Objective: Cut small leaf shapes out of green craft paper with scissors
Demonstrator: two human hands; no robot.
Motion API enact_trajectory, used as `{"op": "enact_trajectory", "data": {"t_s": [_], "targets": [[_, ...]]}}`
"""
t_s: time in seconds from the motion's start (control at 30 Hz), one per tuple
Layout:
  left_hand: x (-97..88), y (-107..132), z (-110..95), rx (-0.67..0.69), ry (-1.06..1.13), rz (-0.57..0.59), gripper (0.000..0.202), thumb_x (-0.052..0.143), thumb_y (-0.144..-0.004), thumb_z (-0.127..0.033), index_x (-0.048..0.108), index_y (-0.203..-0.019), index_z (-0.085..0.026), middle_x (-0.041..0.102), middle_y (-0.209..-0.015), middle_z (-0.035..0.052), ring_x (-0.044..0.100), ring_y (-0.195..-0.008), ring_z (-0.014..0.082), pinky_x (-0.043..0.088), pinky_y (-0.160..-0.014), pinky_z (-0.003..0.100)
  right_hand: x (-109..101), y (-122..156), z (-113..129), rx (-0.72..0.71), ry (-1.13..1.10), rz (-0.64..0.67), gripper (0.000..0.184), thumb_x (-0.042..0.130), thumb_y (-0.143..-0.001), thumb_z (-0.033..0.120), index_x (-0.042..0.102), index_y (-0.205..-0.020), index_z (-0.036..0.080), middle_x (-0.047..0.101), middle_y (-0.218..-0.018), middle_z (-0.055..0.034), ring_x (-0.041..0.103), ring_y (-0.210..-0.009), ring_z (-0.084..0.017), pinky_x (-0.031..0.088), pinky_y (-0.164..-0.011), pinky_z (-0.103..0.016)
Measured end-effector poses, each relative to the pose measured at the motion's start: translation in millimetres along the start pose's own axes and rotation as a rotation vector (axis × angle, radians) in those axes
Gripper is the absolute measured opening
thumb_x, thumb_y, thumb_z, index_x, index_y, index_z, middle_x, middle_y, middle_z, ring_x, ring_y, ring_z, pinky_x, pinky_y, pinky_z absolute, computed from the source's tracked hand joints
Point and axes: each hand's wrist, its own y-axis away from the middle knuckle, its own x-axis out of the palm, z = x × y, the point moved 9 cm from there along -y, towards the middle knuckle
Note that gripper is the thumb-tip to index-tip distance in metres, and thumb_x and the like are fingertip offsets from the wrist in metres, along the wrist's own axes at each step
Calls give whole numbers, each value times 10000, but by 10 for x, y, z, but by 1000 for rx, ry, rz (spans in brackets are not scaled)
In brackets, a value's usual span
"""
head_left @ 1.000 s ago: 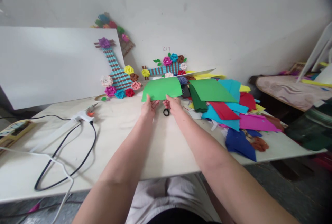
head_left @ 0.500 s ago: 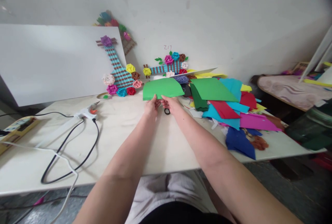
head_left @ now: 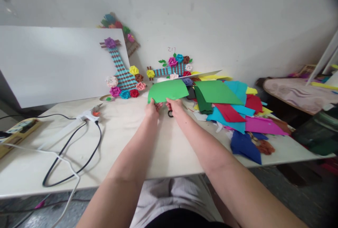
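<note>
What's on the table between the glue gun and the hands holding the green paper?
Nothing there: the head view shows bare table between the glue gun and the left hand, which grips the green paper.

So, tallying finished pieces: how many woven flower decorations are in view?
3 woven decorations: one leans on the white board; one against the wall behind the green sheet; one half hidden behind the board's corner. Others may be hidden.

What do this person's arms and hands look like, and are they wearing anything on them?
Both arms are bare as far as they show, with no sleeves in view. The left hand and right hand wear no gloves, and no watch, bracelet or ring is visible. Over the lap lies pale grey cloth.
</note>
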Motion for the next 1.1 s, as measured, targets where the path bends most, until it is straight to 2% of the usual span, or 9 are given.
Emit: {"op": "enact_trajectory", "data": {"t_s": [0.13, 0.23, 0.37, 0.53, 0.6, 0.67, 0.73, 0.93, 1.1], "targets": [[-70, -22, -40, 21, -26, -73, 195, 397, -906, -272, 509, -970, -125, 581, -595, 29, 601, -510, 132, 506, -548, 232, -8, -22, 9, -14, 1, 2, 277, 619, -733, 120, 481, -494, 149, 481, -341, 50, 385, -285, -38, 289, -285, -139], [-158, -59, -127, 56, 8, -117, 241, 291, -934, -274, 491, -941, -139, 578, -595, 29, 599, -501, 124, 499, -536, 221, -134, -87, 44, -21, -43, -41, 293, 615, -739, 107, 476, -485, 151, 485, -348, 48, 378, -287, -35, 287, -284, -141], [-149, -90, -181, 67, 53, -29, 295, 275, -933, -374, 465, -844, -166, 600, -609, 44, 619, -533, 126, 502, -545, 222, -293, -167, 41, 4, -98, -107, 301, 606, -752, 95, 475, -486, 150, 491, -355, 45, 388, -293, -33, 296, -287, -136], [-13, -3, -49, 34, -7, 68, 360, 486, -827, -495, 498, -737, -147, 601, -600, 64, 612, -526, 137, 494, -543, 234, -133, -122, -16, 10, -148, -33, 275, 622, -753, 121, 501, -508, 138, 518, -387, 40, 407, -303, -32, 316, -302, -139], [111, 54, 48, -4, -89, 172, 320, 580, -784, -439, 523, -716, -131, 614, -611, 77, 616, -543, 147, 500, -562, 251, -76, -74, -36, 14, -162, -30, 278, 621, -756, 118, 501, -506, 137, 509, -383, 45, 403, -301, -28, 314, -306, -137], [233, 112, 105, -3, -124, 295, 216, 639, -760, -305, 535, -698, -127, 629, -630, 75, 622, -571, 141, 502, -590, 247, -34, -30, -49, 15, -162, -30, 285, 615, -759, 112, 497, -501, 137, 499, -376, 49, 391, -295, -24, 313, -307, -136], [269, 136, 114, 29, -135, 336, 180, 643, -750, -212, 521, -645, -132, 614, -593, 50, 596, -533, 117, 491, -578, 233, 7, 5, -68, 20, -153, -20, 284, 615, -756, 111, 500, -497, 137, 503, -376, 48, 392, -294, -26, 319, -309, -138], [204, 83, 82, 49, -128, 261, 180, 603, -753, -122, 503, -604, -131, 578, -533, 18, 557, -473, 94, 461, -523, 208, 70, 28, -100, 14, -170, 15, 259, 624, -739, 110, 518, -503, 127, 523, -387, 39, 412, -303, -34, 305, -299, -141], [103, 42, 5, 27, -60, 126, 133, 536, -786, -64, 522, -672, -131, 604, -575, 23, 595, -515, 96, 460, -505, 174, -69, -23, -50, 43, -200, -51, 247, 574, -774, 82, 499, -544, 131, 521, -383, 38, 405, -291, -35, 287, -285, -137]]}}
